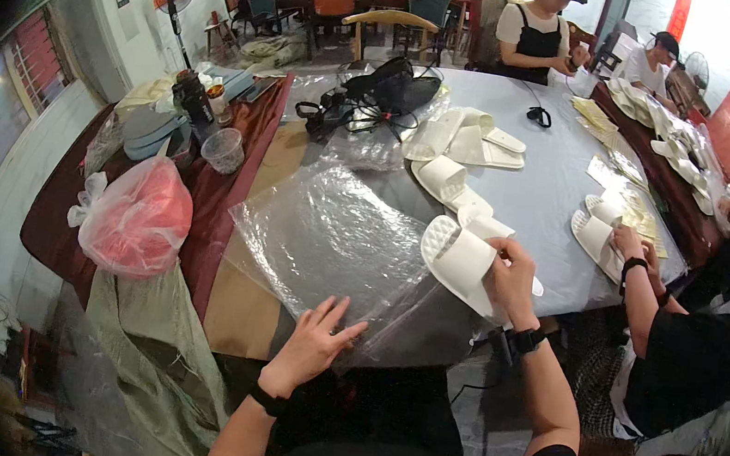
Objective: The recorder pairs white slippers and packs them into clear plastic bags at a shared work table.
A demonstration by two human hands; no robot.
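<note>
My right hand [510, 275] grips a white slide slipper [461, 258] by its strap side, near the front right of the table. Against the near edge of a clear plastic bag [341, 234], my left hand [319, 341] rests with its fingers spread. The bag lies flat and wrinkled just left of the slipper. Beyond the held slipper, more white slippers [440, 179] run in a row away from me. A further pair [499, 149] lies at the back beside crumpled clear plastic.
A red bundle in a thin plastic bag [138, 215] sits on the left, near a clear cup [224, 150] and dark bottle [193, 101]. Black straps and devices [393, 92] lie at the back. A co-worker's hands [637, 248] handle slippers on the right. Another person [542, 34] stands behind.
</note>
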